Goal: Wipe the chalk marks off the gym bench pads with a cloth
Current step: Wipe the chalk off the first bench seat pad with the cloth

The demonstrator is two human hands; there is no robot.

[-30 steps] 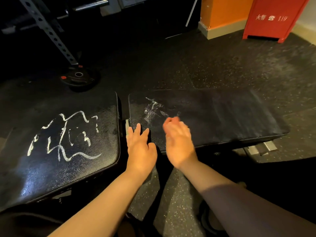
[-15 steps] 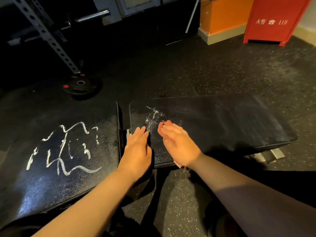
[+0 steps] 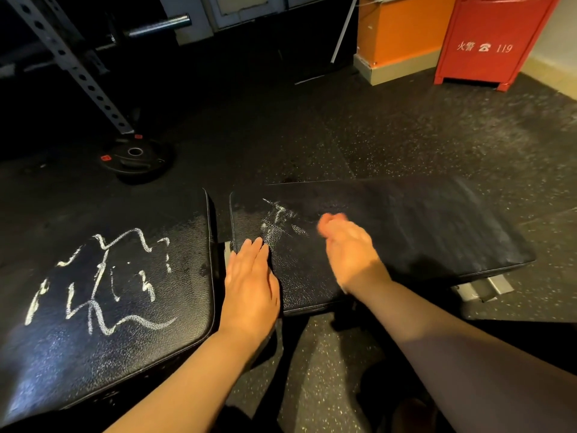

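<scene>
Since 0.5 s ago: right hand (image 3: 349,248) has swept rightward off the smeared chalk marks (image 3: 281,223) on the right pad (image 3: 437,232); the residue remains. Judgement: return over it with firm, overlapping passes. Left pad (image 3: 187,276) is not yet wiped. Right hand is blurred, fingers bent; only a pale cloth edge (image 3: 343,289) shows beneath, so the grip is unconfirmed. Left hand (image 3: 249,285) lies flat, fingers straight, bracing the right pad's near corner.

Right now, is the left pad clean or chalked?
Chalked: bold white chalk lines cover much of the left pad, crisp and unsmeared.
</scene>
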